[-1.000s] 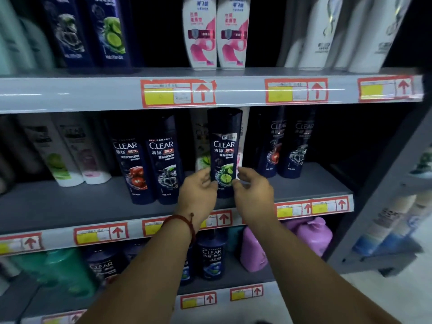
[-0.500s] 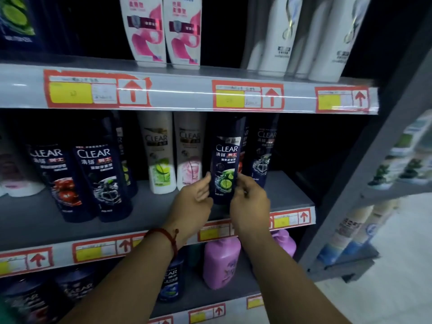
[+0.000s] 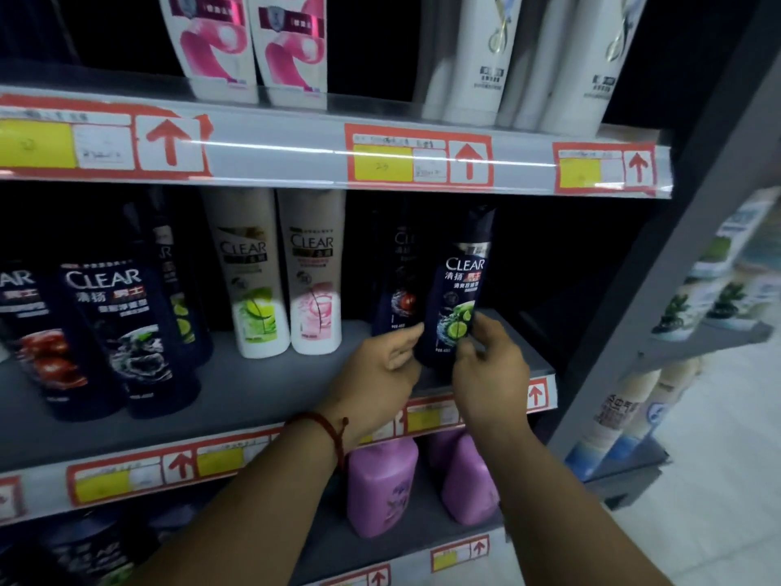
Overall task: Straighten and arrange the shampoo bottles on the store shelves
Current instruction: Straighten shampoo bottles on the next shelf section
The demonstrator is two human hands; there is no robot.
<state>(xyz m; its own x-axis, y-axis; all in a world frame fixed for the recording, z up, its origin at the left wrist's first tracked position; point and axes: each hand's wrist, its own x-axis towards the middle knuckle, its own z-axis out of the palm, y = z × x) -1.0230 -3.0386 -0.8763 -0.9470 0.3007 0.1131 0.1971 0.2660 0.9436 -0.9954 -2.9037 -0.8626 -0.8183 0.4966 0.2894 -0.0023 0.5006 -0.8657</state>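
Grey store shelving fills the view, each shelf edged with red-and-yellow price labels; both forearms reach up from the bottom edge to the right part of the middle shelf [image 3: 253, 399]. Left hand [image 3: 380, 374], with a red cord bracelet [image 3: 325, 433] on its wrist, grips the lower left side of the dark lime Clear bottle [image 3: 458, 285], thumb laid along the bottle's edge and fingers curled below it; right hand [image 3: 490, 370] pinches the lower right side, fingers bent and close together against the label. This bottle stands near the shelf's front right corner, its top leaning slightly right; its base is hidden behind the hands, so whether it rests on the shelf cannot be told. Just behind and left of it stands another dark bottle [image 3: 395, 281] with a red fruit picture.

Farther left on the same shelf, two white Clear bottles stand upright and touching, one with green artwork [image 3: 253, 272], one with pink [image 3: 317, 272]; left again, dark Clear bottles [image 3: 126, 332] sit nearer the front. On the upper shelf [image 3: 274, 150] stand two pink-and-white bottles [image 3: 249, 40] and, to the right, tall white bottles [image 3: 477, 57]. Below, on the lower shelf, two purple bottles [image 3: 380, 488] stand side by side under the hands.
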